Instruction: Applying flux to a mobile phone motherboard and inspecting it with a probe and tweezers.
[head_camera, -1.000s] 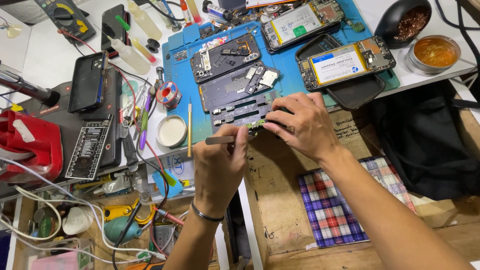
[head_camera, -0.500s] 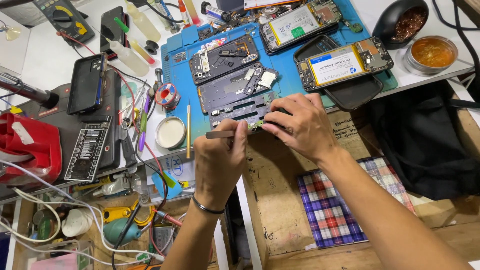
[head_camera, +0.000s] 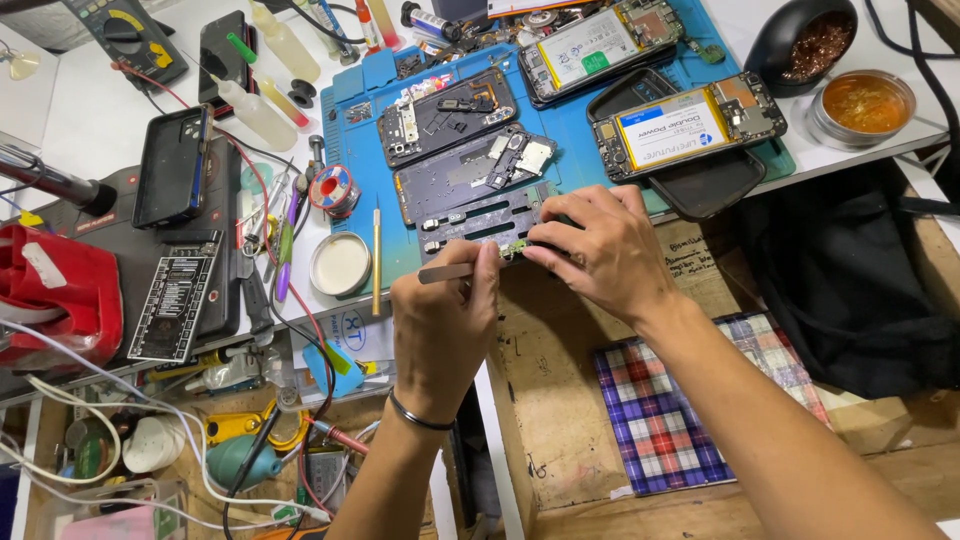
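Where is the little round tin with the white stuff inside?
In the head view, the round tin sits on the bench's left half, just left of the thin yellow stick at the blue mat's edge, below the solder spool.

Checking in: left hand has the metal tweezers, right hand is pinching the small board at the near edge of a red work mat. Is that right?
Not quite: the work mat is blue, not red, as the head view shows. The rest holds: the left hand has the metal tweezers, and the right hand pinches the small board at the mat's near edge.

Upper battery label (head_camera: 588, 42): white rectangle with green patch, mat's top.
Right battery label (head_camera: 672, 128): white, yellow-edged, blue marks, mat's right.
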